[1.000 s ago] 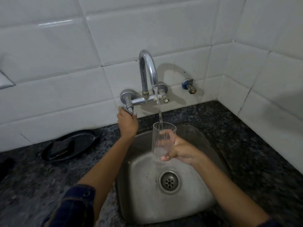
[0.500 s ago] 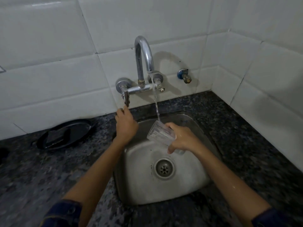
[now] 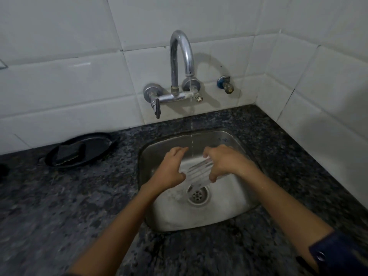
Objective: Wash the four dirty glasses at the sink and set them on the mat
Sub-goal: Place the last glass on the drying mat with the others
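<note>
The sink (image 3: 235, 212) sits at centre frame, set in the counter (image 3: 59, 216). The tap (image 3: 180, 62) is on the wall above it. Both hands are over the basin, left hand (image 3: 171, 170) left of the glass (image 3: 199, 172), right hand (image 3: 225, 162) on it. A plate (image 3: 103, 148) lies at left, a small valve (image 3: 226, 86) right of the tap.

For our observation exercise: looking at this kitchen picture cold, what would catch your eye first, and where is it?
First, the two hands over the steel sink: the right hand holds a clear glass tilted on its side above the drain, and the left hand is at its mouth. Next, the chrome tap on the white tiles, running a thin stream between the hands. At left, a black dish sits on the dark granite counter.
</note>
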